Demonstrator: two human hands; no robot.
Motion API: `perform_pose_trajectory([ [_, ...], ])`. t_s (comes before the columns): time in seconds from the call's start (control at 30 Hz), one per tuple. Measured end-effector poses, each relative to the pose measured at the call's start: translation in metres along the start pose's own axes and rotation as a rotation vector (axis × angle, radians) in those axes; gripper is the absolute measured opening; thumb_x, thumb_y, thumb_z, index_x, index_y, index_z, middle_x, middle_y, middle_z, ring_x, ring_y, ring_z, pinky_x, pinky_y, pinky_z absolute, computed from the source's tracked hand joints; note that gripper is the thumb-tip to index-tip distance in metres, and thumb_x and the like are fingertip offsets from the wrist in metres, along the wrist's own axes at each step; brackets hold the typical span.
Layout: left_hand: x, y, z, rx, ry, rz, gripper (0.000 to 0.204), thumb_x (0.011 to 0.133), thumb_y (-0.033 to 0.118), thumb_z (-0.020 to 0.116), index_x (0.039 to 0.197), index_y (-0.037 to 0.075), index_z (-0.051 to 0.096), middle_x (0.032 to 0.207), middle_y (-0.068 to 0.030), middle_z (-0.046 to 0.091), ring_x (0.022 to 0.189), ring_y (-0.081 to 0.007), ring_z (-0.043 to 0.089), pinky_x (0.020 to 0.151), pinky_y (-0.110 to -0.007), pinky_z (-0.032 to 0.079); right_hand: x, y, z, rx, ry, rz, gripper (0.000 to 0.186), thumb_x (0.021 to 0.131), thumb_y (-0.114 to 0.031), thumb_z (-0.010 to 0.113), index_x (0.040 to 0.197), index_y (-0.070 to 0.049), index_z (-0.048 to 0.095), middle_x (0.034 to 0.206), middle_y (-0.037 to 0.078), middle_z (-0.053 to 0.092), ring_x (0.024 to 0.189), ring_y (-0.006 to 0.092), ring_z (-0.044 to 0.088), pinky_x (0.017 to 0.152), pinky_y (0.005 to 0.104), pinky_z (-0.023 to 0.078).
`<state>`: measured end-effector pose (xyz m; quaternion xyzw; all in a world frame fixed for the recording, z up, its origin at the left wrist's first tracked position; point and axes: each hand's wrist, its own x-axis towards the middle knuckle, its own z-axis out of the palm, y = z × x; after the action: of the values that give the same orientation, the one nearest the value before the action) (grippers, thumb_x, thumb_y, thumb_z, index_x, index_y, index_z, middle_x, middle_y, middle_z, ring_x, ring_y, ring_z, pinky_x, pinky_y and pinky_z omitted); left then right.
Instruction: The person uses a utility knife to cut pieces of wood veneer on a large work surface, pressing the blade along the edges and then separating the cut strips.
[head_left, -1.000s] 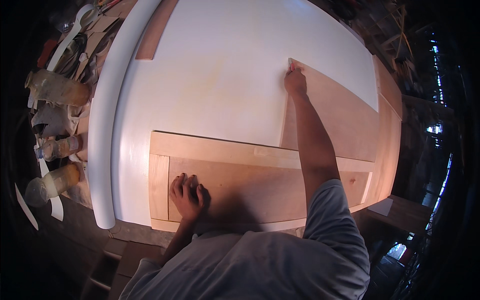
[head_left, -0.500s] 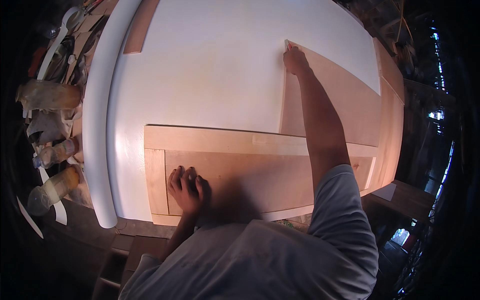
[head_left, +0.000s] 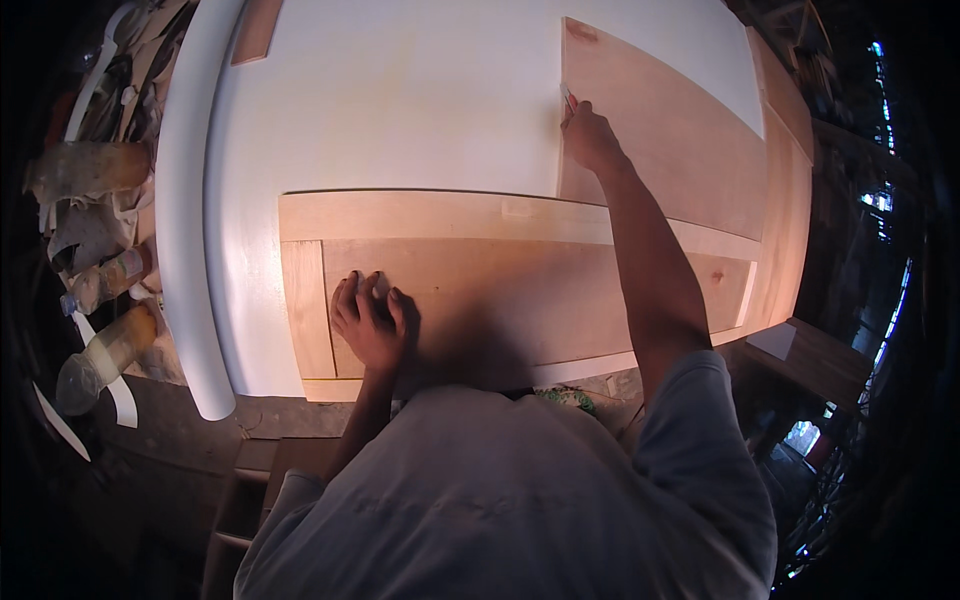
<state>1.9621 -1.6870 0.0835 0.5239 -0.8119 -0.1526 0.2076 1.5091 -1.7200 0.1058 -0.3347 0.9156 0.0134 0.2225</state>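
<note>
Brown wood on glossy white: a plain panel [head_left: 680, 140] lying flat on a broad white sheet [head_left: 400, 110], just beyond a framed panel [head_left: 450, 270] of paler wood at the near side. Holds a small red-and-pale tool [head_left: 571, 99] in the right hand [head_left: 594, 138], fingers closed together on it, tip at the plain panel's left edge. Cannot tell the exact kind of tool at this size. Rests the left hand [head_left: 370, 325] on the framed panel near its left end, fingers curved and apart, gripping nothing. In progress, by appearance: both panels already down flat; work along the left edge apparently under way, with the tool partway between far corner and framed panel. Shows no distinct line or cut; cannot judge how much is left. Farther left, a long white roll [head_left: 183, 210], then grimy jars [head_left: 120, 345].
</note>
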Motion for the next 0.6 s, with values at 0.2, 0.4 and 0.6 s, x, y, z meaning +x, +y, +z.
perform_pose_trajectory([
  [0.2,-0.001,0.0,0.0,-0.009,-0.001,-0.006,0.035,0.093,0.029,0.067,0.124,0.013,0.067,0.137,-0.0134,0.057,0.131,-0.0369,0.049,0.109,-0.054,0.036,-0.08,0.004,0.015,0.039,-0.044,0.022,0.039,0.107,-0.03,0.042,0.121,0.007,0.046,0.099,0.036,0.068,0.094,0.051,0.07,0.081,0.0578,0.057],
  [0.4,-0.002,-0.004,0.003,-0.002,0.002,-0.009,0.037,0.093,0.032,0.067,0.124,0.012,0.068,0.136,-0.015,0.057,0.131,-0.0368,0.049,0.11,-0.055,0.036,-0.147,0.001,0.016,0.015,-0.148,0.076,0.037,0.106,-0.028,0.045,0.12,0.006,0.045,0.096,0.036,0.069,0.091,0.0513,0.07,0.08,0.0574,0.057],
  [0.6,-0.004,-0.008,0.008,0.008,0.008,-0.012,0.036,0.093,0.032,0.069,0.124,0.015,0.067,0.137,-0.0118,0.058,0.131,-0.0353,0.05,0.109,-0.054,0.037,-0.171,0.0,0.011,-0.018,-0.227,0.089,0.038,0.104,-0.027,0.048,0.119,0.008,0.046,0.095,0.036,0.069,0.091,0.0508,0.07,0.081,0.057,0.057],
])
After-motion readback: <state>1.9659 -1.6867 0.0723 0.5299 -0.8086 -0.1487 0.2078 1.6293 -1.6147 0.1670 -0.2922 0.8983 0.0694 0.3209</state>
